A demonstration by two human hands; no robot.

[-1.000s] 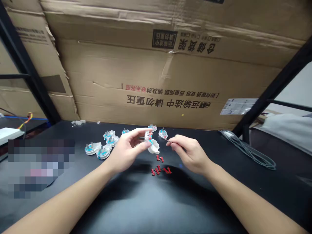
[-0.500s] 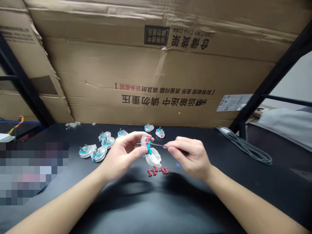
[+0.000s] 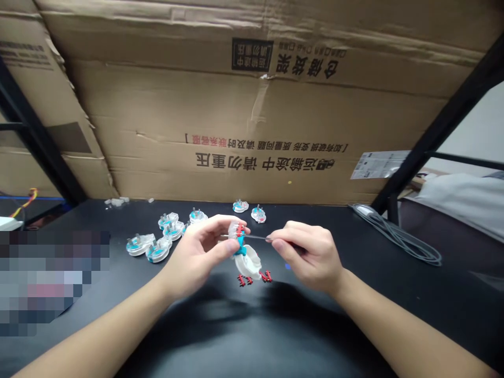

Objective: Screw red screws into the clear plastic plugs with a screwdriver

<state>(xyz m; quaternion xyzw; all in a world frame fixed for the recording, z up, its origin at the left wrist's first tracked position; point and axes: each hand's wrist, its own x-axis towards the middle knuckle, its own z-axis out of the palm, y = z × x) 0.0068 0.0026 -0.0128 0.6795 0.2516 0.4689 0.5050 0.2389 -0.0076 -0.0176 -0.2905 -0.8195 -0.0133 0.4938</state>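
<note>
Black worktop (image 3: 374, 262): left hand (image 3: 199, 256), grip closed on a plug body (image 3: 240, 249); right hand (image 3: 309, 254) pinches a thin rod (image 3: 258, 238), whose slip could dislodge the red insert (image 3: 240, 229).

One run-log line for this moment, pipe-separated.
left hand: holds plug | right hand: pinches thin tool, tip at plug | black table: loose red pieces, other plugs farther back

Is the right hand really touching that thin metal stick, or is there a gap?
Touching. The head view shows the right hand pinching the thin metal stick between thumb and finger, with no gap.
</note>
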